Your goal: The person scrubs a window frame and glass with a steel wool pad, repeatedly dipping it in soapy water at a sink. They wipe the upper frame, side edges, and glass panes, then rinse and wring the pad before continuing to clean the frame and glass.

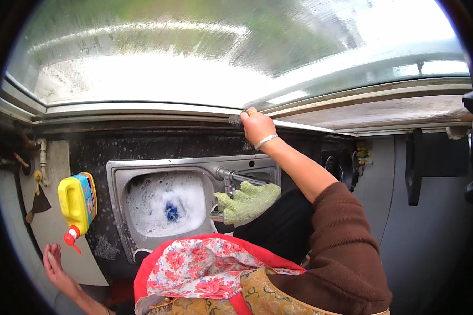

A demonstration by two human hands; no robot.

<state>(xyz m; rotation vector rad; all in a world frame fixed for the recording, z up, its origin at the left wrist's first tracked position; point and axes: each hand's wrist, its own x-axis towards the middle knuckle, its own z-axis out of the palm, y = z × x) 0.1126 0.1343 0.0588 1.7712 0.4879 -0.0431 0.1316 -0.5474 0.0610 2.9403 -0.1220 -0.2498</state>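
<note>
My right hand [259, 126] grips a grey steel-wool scrubber [235, 120] against the lower rail of the metal window frame [142, 108]. Its arm reaches forward over the sink's right side. My left hand [56, 267] is raised at the lower left with nothing in it, its fingers stretched out. Near it, a yellow detergent jug [69, 201] with a red cap lies or stands on the dark counter [102, 143]; its posture is hard to tell from above. Wet streaks cover the window pane [173, 47].
The steel sink [118, 197] holds foamy water with something blue [172, 212] in it. A green cloth [248, 201] hangs over the faucet [228, 177]. Another steel-wool pad [107, 248] lies on the counter. A scraper [40, 202] hangs at left, by pipes [43, 153].
</note>
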